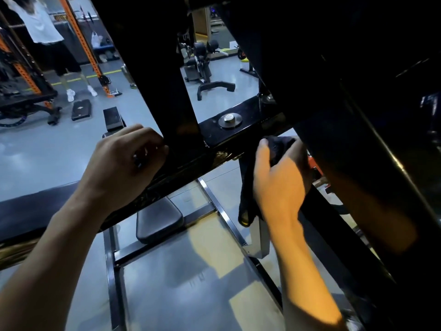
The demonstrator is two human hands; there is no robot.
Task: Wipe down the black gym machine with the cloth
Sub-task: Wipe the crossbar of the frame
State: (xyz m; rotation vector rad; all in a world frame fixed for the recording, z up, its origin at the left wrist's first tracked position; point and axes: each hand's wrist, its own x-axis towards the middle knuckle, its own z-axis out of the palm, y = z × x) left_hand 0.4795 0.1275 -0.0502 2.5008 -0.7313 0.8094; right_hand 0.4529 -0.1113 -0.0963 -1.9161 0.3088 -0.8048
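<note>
Left hand (126, 161): fingers curled over black crossbar (238, 130) of gym machine, beside upright post (176, 91); bracing grip. Right hand (279, 180): clamped on dark cloth (248, 194), wad pressed at crossbar edge, loose tail hanging below hand. Cloth: soft, light, limp; hold bunched in palm. Machine: rigid, heavy, glossy, likely slick. Round metal cap (230, 119) between hands, just beyond. Padded seat (158, 222) below. Angled frame member (358, 130) right of right hand crowds stroke; contact there dim, possibly touching.
</note>
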